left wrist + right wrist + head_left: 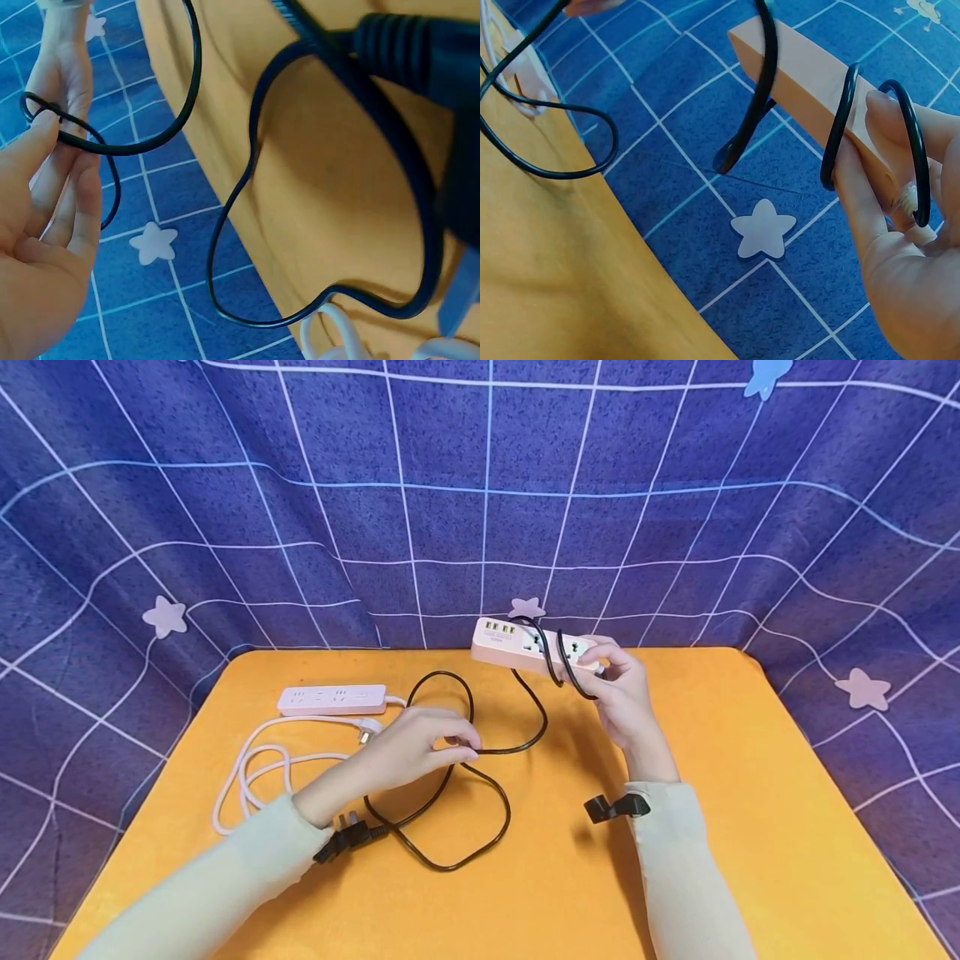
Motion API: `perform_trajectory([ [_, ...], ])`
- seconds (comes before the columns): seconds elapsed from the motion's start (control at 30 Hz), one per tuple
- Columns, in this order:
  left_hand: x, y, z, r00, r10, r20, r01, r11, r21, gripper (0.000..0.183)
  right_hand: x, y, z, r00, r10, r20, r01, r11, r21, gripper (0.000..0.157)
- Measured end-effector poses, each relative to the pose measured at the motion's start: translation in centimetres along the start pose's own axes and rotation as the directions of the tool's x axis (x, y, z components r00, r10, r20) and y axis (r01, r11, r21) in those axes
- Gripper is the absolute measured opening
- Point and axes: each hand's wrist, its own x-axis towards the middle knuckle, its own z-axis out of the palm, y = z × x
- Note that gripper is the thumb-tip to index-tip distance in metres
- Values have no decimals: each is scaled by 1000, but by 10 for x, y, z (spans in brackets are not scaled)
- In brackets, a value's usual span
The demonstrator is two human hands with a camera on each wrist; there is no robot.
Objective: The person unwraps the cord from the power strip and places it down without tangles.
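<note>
My right hand [621, 693] grips one end of a pink power strip [498, 643], held up above the table's far part. Its face shows USB ports and sockets. Black cord [844, 124] loops around the strip's body near my fingers. Between thumb and fingers, my left hand [420, 739] pinches the same black cord [127, 148], which sags from there to the strip. More of the cord lies in wide loops on the table below. Its black plug [351, 837] rests by my left wrist, prongs showing, partly hidden by the sleeve.
A second power strip [332, 699], pale pink, lies at the table's back left. Its white cord [243, 768] coils in front of it, with a white plug [367, 729] beside my left hand. A blue curtain [450, 527] with a grid pattern and stars hangs behind the orange table [555, 877].
</note>
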Motion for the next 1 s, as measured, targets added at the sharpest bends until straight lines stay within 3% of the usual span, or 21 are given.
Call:
perform_trajectory([
  [0.2, -1, -1, 7, 998, 27, 55, -27, 1000, -3, 5, 0, -1, 1, 1000, -1, 3, 1, 1000, 8, 38],
  [0.57, -6, -4, 12, 979, -22, 202, 17, 999, 30, 13, 0, -1, 1, 1000, -7, 4, 7, 1000, 10, 40],
  [0.77, -9, -7, 10, 957, -64, 282, 61, 998, 19, 16, 0, 0, 0, 1000, -10, 10, 10, 1000, 28, 38],
  [1.0, -12, -6, 9, 915, -88, 394, 81, 996, 34, 17, -1, -1, 1, 1000, -12, 15, 12, 1000, 24, 40],
])
